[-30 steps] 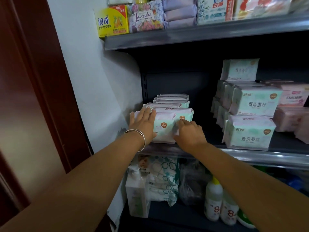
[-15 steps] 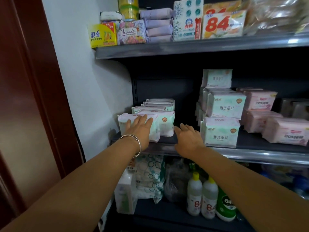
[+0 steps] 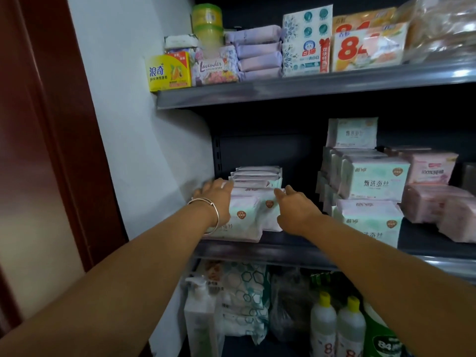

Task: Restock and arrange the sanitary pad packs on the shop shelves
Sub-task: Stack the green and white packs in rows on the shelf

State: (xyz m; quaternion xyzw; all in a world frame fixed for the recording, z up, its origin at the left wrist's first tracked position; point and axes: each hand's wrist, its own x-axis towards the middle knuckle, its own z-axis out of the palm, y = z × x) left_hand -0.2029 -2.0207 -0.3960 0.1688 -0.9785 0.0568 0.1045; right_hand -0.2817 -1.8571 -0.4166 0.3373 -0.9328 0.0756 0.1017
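Several mint-and-white sanitary pad packs stand in a row at the left end of the middle shelf (image 3: 291,249). The front pack (image 3: 244,219) faces me, a second pack (image 3: 269,211) sits just behind it to the right, and a stack of further packs (image 3: 257,173) lies behind those. My left hand (image 3: 216,197), with a bracelet at the wrist, rests with straight fingers on the top left of the front pack. The straight fingers of my right hand (image 3: 296,210) touch the right edge of the second pack.
Stacked mint packs (image 3: 373,181) and pink packs (image 3: 432,168) fill the right of the same shelf, with a dark gap between them and the left row. The upper shelf (image 3: 283,90) holds soap boxes and purple packs. Bottles (image 3: 323,328) stand below. A white wall (image 3: 144,150) is at left.
My left hand has slid from the front pack's face up to its top left. My right hand has left the shelf edge and reached the second pack. The view has tilted upward.
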